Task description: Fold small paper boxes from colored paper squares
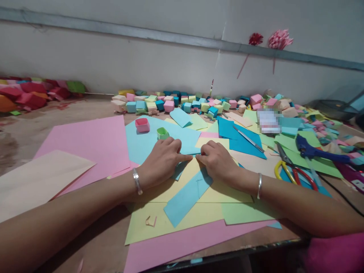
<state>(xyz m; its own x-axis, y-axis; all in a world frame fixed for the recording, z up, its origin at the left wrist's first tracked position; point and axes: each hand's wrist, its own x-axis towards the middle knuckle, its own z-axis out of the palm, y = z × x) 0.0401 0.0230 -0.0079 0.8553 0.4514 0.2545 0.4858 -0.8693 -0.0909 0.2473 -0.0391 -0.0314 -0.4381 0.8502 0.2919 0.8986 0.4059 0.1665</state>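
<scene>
My left hand (163, 161) and my right hand (218, 163) meet over the yellow sheets, fingers curled in and thumb tips nearly touching. Both are closed on a piece of blue paper (178, 172), mostly covered by my hands; a thin edge of it shows near the thumbs. Just below my right hand lies a light blue paper strip (187, 199) with a pen mark on it. A small open green paper box (162, 133) stands right behind my left hand. Farther back is a pink paper box (142, 125) on a light blue sheet (136, 142).
Scissors (294, 172) with red and yellow handles and a blue glue gun (315, 149) lie at the right. A silver craft knife (247, 138) rests on dark blue paper. Rows of small paper boxes (169, 106) line the wall. Pink sheets (88, 144) cover the left side.
</scene>
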